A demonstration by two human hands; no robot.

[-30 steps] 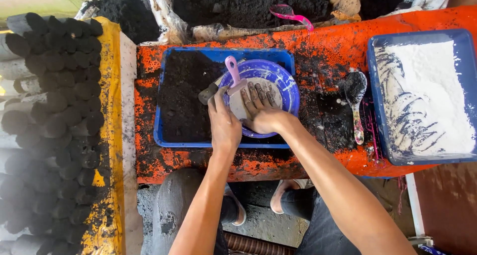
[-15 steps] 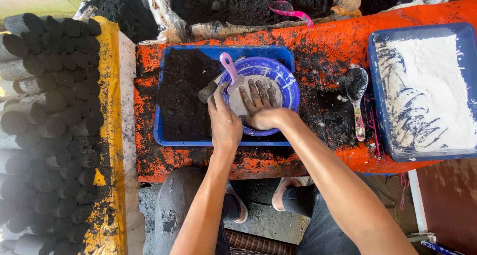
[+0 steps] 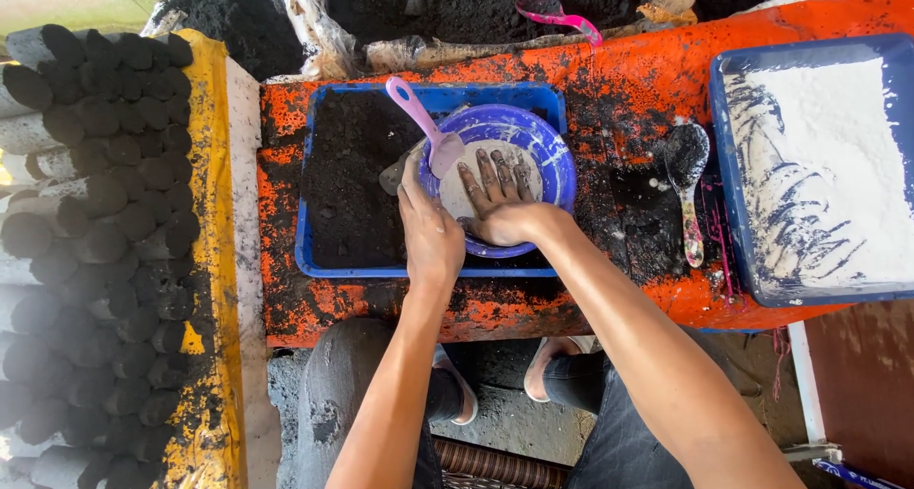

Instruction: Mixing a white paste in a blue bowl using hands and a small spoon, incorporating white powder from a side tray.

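While the right hand (image 3: 500, 208) lies flat inside the purple bowl (image 3: 543, 141) with its fingers (image 3: 484, 173) spread wide on the pale grey paste (image 3: 457, 199), the left hand (image 3: 430, 234) rests at the bowl's left rim, its fingers close together and bent against the wall; I judge this is to keep the bowl from sliding, though I cannot tell whether they hold the rim or only lean on it. The bowl sits in the right half of the blue tray (image 3: 303, 251), on top of the dark soil (image 3: 347, 179) that fills the tray, so whatever spills falls back into the tray and not on the tabletop (image 3: 628, 79). The tray itself stands near the left end of the orange tabletop, close to its near edge, within easy reach of both arms. A pink scoop (image 3: 424, 122) leans in the bowl; its long axis runs diagonally, the handle pointing up toward the far-left corner of the tray and the blade pointing down into the paste beside the left hand. A second spoon (image 3: 687, 179), dirty with black powder, lies on the tabletop between the two trays, its long axis almost from far edge to near edge, the bowl end far and the handle near. At the right end stands another blue tray with white powder (image 3: 838, 156), and black cylinders (image 3: 105, 241) are stacked left of the tabletop.
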